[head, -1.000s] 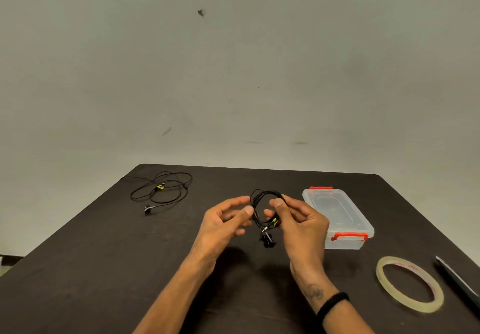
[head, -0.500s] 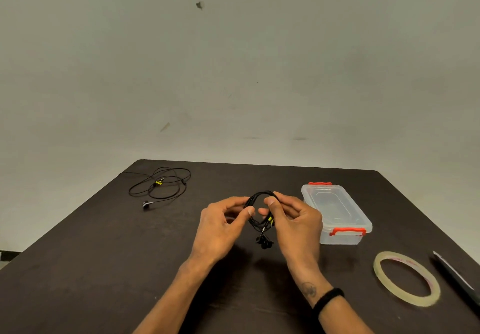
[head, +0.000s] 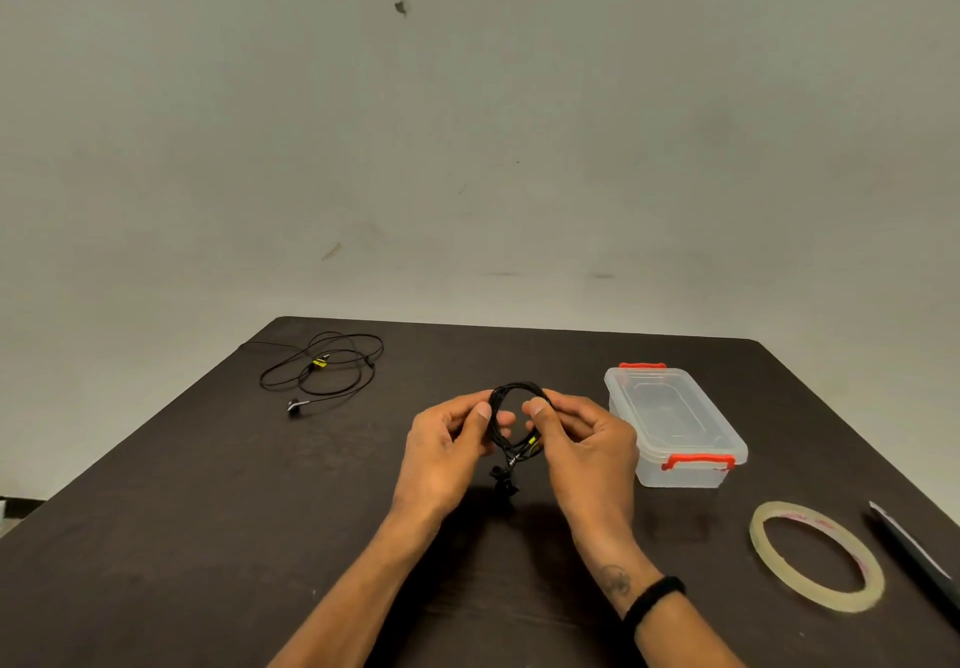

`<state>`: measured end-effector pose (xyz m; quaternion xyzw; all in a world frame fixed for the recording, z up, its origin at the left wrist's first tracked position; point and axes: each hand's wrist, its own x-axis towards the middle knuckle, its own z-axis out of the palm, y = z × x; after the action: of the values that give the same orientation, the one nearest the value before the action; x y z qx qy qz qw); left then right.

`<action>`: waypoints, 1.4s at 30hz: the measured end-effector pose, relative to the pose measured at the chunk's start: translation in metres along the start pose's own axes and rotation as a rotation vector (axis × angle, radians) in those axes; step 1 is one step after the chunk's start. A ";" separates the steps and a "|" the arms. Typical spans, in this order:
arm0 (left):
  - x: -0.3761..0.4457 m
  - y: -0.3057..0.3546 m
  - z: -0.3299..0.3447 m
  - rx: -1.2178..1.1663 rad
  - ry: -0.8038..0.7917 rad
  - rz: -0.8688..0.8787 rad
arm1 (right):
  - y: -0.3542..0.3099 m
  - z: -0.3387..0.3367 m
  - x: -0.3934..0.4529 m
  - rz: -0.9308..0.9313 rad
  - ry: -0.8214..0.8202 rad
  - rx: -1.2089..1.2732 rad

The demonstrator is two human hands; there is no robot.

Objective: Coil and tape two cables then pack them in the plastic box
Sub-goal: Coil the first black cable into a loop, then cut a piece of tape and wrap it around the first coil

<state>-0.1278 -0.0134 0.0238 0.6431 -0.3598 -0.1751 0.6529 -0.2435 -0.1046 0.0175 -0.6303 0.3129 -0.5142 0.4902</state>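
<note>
A black earphone cable, wound into a small coil [head: 514, 397], hangs above the middle of the dark table [head: 208, 511]. My left hand [head: 447, 446] pinches its left side and my right hand [head: 582, 441] pinches its right side. The earbuds [head: 503, 483] dangle below the coil. A second black cable [head: 324, 371] lies loose and uncoiled at the far left of the table. To the right of my hands stands a clear plastic box [head: 675, 425] with red latches, its lid on. A roll of clear tape [head: 815, 555] lies flat at the near right.
A dark, thin tool [head: 914, 548] lies at the table's right edge beside the tape. A plain wall rises behind the table. A black band sits on my right wrist.
Both hands have closed in on the coil, and it now forms a rounder, tidier loop between my thumbs and fingers. The view has shifted slightly.
</note>
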 end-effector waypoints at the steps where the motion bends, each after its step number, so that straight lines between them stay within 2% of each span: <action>1: -0.001 0.000 0.000 0.012 -0.018 -0.008 | 0.000 -0.001 0.000 0.004 0.004 0.004; 5: -0.007 0.004 0.000 0.262 -0.027 0.072 | 0.001 0.001 0.001 0.067 0.001 0.049; 11: -0.010 0.004 -0.009 0.363 0.036 0.036 | 0.004 0.005 -0.001 0.141 -0.082 -0.017; 16: -0.013 0.008 -0.049 0.343 -0.031 -0.228 | -0.007 0.010 -0.014 0.255 -0.245 0.056; 22: -0.039 0.044 -0.126 0.228 -0.096 -0.416 | -0.036 0.054 -0.055 0.398 -0.429 0.114; 27: -0.062 0.058 -0.192 0.383 -0.072 -0.526 | -0.058 0.105 -0.085 0.421 -0.575 -0.021; 30: -0.071 0.053 -0.225 0.548 -0.033 -0.563 | -0.060 0.134 -0.100 0.383 -0.652 -0.194; 35: -0.072 0.035 -0.259 0.666 0.015 -0.601 | -0.068 0.162 -0.122 0.277 -0.763 -0.445; 38: -0.070 0.025 -0.266 0.755 -0.002 -0.551 | -0.072 0.168 -0.127 0.218 -0.773 -0.516; 42: -0.065 0.015 -0.273 0.760 -0.005 -0.522 | -0.076 0.172 -0.125 0.166 -0.787 -0.556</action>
<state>0.0139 0.2282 0.0453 0.9056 -0.2261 -0.1907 0.3040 -0.1220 0.0833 0.0476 -0.8570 0.2786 -0.0933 0.4235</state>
